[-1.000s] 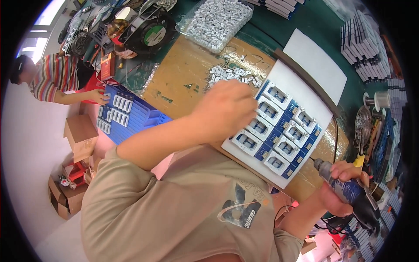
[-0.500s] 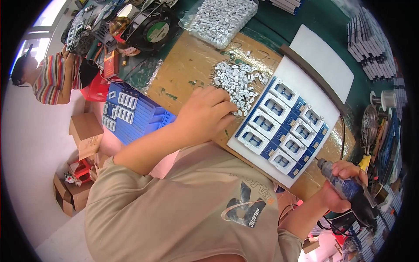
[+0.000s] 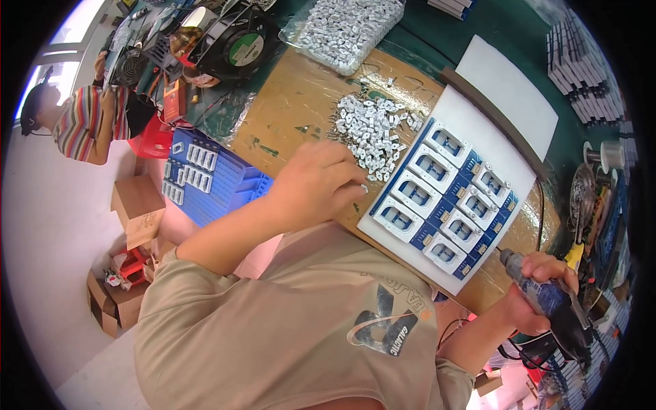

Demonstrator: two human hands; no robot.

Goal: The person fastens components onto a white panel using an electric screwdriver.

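Observation:
My left hand (image 3: 321, 181) is closed at the near-left edge of a loose pile of small white plastic pieces (image 3: 369, 130). One small white plastic piece (image 3: 364, 188) shows at its fingertips, seemingly pinched. Wrapped around a blue-and-black electric screwdriver (image 3: 540, 287) is my right hand (image 3: 543, 270), off the board's near-right side. The screwdriver's tip points up and left, toward the blue circuit board panel (image 3: 447, 200). White rectangular frames (image 3: 432, 167) sit on that panel in two rows, and a few small pieces lie on the right-hand row. Beneath the panel is a white foam pad (image 3: 495, 150).
A clear bag of white pieces (image 3: 345, 31) lies at the back, near a black fan (image 3: 239, 48). A blue crate (image 3: 225, 181) with finished-looking panels stands left. A dark bar (image 3: 492, 119) borders the pad. Another person (image 3: 85, 126) sits far left. Solder wire spool (image 3: 605, 157) stands right.
My left hand has drawn slightly back from the pile toward me, and a white piece now shows at its fingertips. The right hand with the screwdriver stays almost where it was.

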